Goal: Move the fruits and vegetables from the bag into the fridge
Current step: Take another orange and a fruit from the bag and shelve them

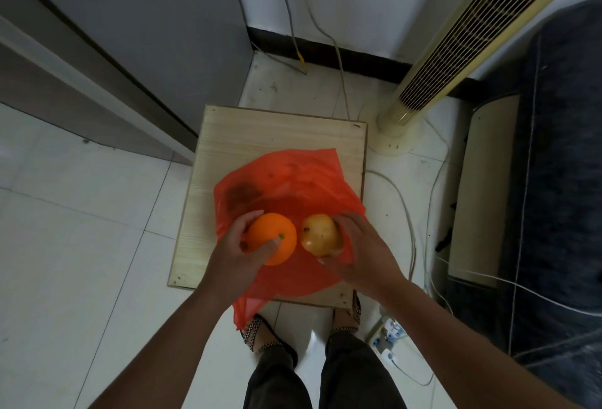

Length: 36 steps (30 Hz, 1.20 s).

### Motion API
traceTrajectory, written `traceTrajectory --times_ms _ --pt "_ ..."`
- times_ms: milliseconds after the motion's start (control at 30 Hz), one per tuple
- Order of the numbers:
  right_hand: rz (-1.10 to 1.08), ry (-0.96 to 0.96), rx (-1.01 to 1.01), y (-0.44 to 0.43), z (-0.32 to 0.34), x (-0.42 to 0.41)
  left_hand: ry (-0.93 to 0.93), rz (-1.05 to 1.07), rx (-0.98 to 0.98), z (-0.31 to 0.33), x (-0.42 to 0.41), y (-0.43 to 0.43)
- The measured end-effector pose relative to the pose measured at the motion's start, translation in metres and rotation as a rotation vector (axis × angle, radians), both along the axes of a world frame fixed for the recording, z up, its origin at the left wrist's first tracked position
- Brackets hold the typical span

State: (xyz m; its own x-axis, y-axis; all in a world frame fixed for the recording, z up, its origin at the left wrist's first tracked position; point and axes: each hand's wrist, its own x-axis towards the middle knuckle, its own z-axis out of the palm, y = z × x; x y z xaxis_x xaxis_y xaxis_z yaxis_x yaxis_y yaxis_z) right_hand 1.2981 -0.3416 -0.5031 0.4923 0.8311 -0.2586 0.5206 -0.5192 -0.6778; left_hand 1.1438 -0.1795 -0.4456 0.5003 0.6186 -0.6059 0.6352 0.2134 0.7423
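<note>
- Pretty clearly someone's home: a lived-in corner of a room, not a shop or a lab.
- Tall grey fridge [130,33] along the left, white tiled floor [65,245], black skirting [325,50] under a white wall.
- Cream tower fan [456,50] standing just off the far right corner of a low wooden table [277,135], with a dark sofa [560,180] on the right.
- Power strip [386,332] and loose cords [338,63] lying on the tiles.

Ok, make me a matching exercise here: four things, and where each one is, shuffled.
1. round orange fruit
2. yellowish rounded fruit
3. thin red plastic bag
4. tall cream tower fan

A. lies on the pale wooden board
B. held in the left hand
C. stands to the right of that board
D. held in the right hand

Pairs: 1-B, 2-D, 3-A, 4-C.
</note>
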Motion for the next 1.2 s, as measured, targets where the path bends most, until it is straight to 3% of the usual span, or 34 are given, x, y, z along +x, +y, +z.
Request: traceTrajectory --times_ms 300,500,667,933,1200 --pt "-0.195 0.117 0.116 -0.017 0.135 -0.033 -0.1 0.025 -0.018 0.112 -0.012 -0.008" --pt "-0.214 0.125 0.161 -0.029 0.235 -0.067 -0.199 0.049 -0.035 0.198 -0.043 -0.021" --pt "-0.211 0.111 0.223 -0.023 0.276 -0.087 -0.231 0.051 0.033 0.244 -0.075 -0.032" --pt "0.091 0.109 0.263 -0.015 0.312 -0.087 -0.154 0.298 0.158 0.276 -0.129 -0.065" --pt "0.348 0.254 0.206 -0.001 0.326 -0.087 -0.16 0.607 0.152 0.294 -0.163 -0.115"
